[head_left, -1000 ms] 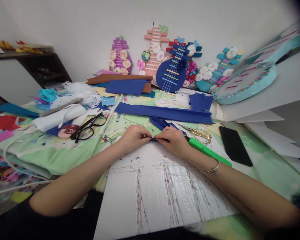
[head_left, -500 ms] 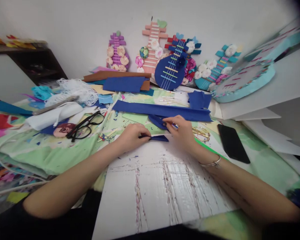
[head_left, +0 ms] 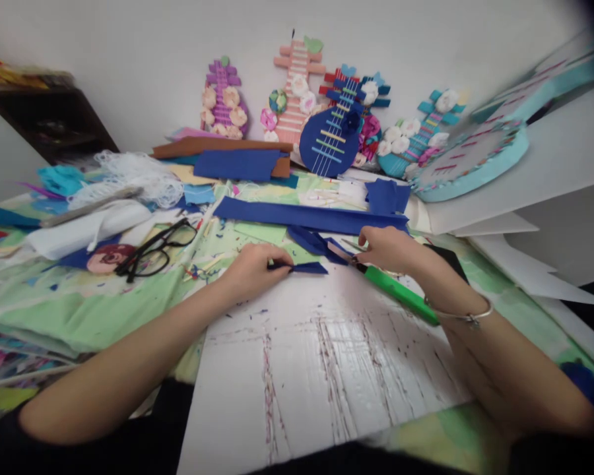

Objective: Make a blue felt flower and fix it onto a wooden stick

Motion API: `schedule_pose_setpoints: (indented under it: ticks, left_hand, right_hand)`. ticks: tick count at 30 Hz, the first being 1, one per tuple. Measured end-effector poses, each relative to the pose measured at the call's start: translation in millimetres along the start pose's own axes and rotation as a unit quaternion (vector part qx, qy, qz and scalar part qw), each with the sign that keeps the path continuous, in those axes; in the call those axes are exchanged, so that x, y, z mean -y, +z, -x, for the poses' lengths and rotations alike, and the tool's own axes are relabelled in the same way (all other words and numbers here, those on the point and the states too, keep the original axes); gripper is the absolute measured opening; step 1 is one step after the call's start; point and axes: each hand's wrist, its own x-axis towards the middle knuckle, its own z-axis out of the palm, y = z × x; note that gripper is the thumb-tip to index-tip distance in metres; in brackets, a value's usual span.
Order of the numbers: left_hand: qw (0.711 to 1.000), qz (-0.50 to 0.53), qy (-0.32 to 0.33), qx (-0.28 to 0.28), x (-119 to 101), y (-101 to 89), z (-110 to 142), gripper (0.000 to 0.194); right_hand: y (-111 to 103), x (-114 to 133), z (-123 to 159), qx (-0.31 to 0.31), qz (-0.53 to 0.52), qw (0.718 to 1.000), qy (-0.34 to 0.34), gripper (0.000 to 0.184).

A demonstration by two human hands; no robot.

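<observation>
My left hand (head_left: 255,272) pinches a narrow folded strip of dark blue paper (head_left: 311,267) above the top edge of a white board (head_left: 237,396). The strip's pointed end sticks out to the right of the fingertips. My right hand (head_left: 393,249) has its fingers curled over a pair of scissors (head_left: 352,244); a blade shows to the left of the fingers and the gold handles are hidden. Just below lies a green cutter knife (head_left: 400,295). A crumpled blue paper piece (head_left: 307,240) sits between the hands, farther back.
A long blue paper strip (head_left: 297,214) lies across the table behind the hands. Glasses (head_left: 151,254), white string (head_left: 123,181) and a white glue gun (head_left: 86,229) are at left. A phone (head_left: 448,260) is partly covered by my right arm. Decorated paper lutes (head_left: 329,142) lean against the wall.
My right hand has let go of the blue strip and moved right to the scissors. My left hand still holds the strip. The view has shifted slightly right.
</observation>
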Motion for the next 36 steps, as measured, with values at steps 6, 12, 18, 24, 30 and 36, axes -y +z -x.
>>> schedule_pose_setpoints:
  ticks: [6,12,18,24,30,36]
  left_hand:
    - [0.998,0.049,-0.04,0.009,-2,-2.0,0,0.014]
    - [0.992,0.082,-0.093,0.03,-4,-3.2,0,0.013]
    - [0.994,0.055,-0.094,0.021,1,-4.4,0,0.014]
    - [0.991,0.057,-0.118,0.021,0,-4.9,-1,0.012]
    - [0.991,0.049,-0.115,0.039,1,-3.5,-1,0.01]
    - [0.995,0.002,-0.1,0.03,2,-3.7,-2,0.011]
  right_hand:
    - [4,-16,-8,0.1,-0.019,0.994,-0.038,0.048]
    - [7,-20,-9,0.109,-0.002,0.992,-0.057,0.049]
    - [-6,-14,6,0.102,-0.023,0.99,-0.097,0.043]
    - [-5,1,17,0.154,-0.06,0.969,-0.183,0.028]
    - [-1,19,24,0.123,-0.067,0.969,-0.204,0.027]
    - [7,28,23,0.101,-0.083,0.96,-0.246,0.025]
